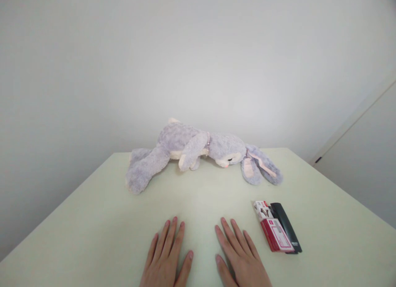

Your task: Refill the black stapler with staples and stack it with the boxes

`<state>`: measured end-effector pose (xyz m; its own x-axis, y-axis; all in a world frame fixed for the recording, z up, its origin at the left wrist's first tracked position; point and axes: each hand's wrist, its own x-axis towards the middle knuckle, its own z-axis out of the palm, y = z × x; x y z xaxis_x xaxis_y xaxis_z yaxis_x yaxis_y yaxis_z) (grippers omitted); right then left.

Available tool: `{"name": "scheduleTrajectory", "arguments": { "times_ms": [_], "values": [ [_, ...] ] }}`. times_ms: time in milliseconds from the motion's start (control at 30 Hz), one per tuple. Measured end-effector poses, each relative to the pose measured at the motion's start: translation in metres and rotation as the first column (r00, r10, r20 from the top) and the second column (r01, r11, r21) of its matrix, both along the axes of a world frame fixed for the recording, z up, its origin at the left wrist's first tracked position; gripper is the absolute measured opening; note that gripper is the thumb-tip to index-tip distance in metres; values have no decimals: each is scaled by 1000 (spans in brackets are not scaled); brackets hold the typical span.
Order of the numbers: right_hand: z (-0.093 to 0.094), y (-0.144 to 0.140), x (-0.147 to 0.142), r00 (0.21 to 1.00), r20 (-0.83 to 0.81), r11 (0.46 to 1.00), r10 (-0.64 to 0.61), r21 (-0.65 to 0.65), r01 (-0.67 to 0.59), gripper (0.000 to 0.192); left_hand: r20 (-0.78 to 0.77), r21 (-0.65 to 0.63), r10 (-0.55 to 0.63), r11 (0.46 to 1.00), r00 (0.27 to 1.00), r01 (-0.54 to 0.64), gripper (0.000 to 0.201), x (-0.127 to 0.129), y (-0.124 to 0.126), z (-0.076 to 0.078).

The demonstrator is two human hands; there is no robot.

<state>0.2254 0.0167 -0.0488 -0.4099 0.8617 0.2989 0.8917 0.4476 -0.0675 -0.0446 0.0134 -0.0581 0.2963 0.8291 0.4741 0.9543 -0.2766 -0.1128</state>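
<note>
My left hand (165, 254) lies flat on the pale green table (93, 237), palm down, fingers stretched out and the thumb apart. Beside it, across a narrow gap, my right hand (239, 252) rests the same way, holding nothing. Just right of my right hand are a red and white box (277, 236), a smaller white box (263, 210) with a picture on it, and a black stapler-like object (285, 226). Beyond both hands a grey-lilac plush rabbit (179, 140) lies on its side, ears (262, 165) to the right and legs to the left.
A plain light wall (198, 64) rises behind the table's far edge, close behind the plush rabbit. At the right, past the table's side, stands a white panel (365, 155) with a small dark fitting (318, 159).
</note>
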Motion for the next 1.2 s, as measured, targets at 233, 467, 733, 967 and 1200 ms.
{"name": "scheduleTrajectory", "arguments": {
  "times_ms": [233,467,733,967,1200],
  "values": [
    [-10,4,3,1000,14,999,12,38,-13,80,28,10,6,1000,1000,-6,79,-1,3,-9],
    [-17,7,4,1000,-10,999,7,52,-7,79,40,-37,-15,999,999,17,79,-7,3,-8],
    [-16,6,4,1000,1,998,9,58,-9,80,14,-30,-24,999,1000,24,80,-7,4,-7],
    [-10,4,2,1000,-13,1000,4,9,-4,80,9,16,2,1000,1000,-2,80,-1,2,-9],
    [-2,1,1,1000,-31,999,2,-43,-4,75,38,-50,0,999,999,2,78,1,-1,2]
  ]
}}
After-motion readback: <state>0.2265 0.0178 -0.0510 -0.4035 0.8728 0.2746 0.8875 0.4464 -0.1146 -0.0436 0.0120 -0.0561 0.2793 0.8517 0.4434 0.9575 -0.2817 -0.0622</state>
